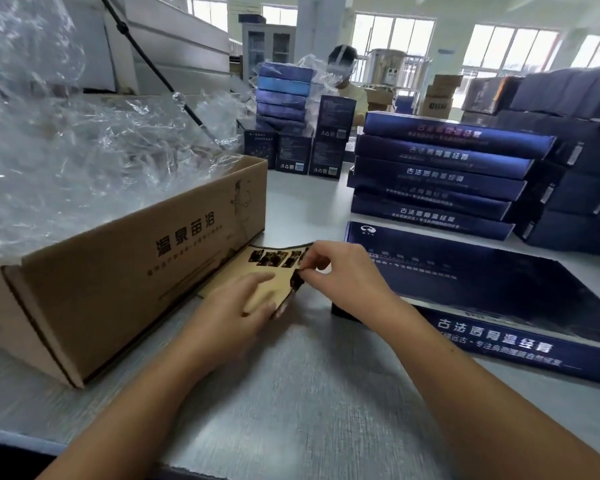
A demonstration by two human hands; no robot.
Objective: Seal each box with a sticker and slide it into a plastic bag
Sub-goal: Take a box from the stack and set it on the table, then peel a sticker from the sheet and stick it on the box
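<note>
A tan sticker sheet [257, 268] with dark stickers lies on the grey table beside a cardboard carton. My left hand [238, 303] presses flat on the sheet with straight fingers. My right hand [340, 271] pinches a dark sticker [297, 279] at the sheet's right edge, its corner lifted. A flat dark blue box [499, 296] with white lettering lies just right of my right hand. The cardboard carton [125, 268] at the left is filled with clear plastic bags [84, 157].
A stack of several dark blue boxes [440, 174] stands behind the flat box, with more stacks [579, 161] at the far right. Further blue boxes [284, 98] and a seated person [343, 74] are across the table. A black cable [160, 71] crosses above the bags.
</note>
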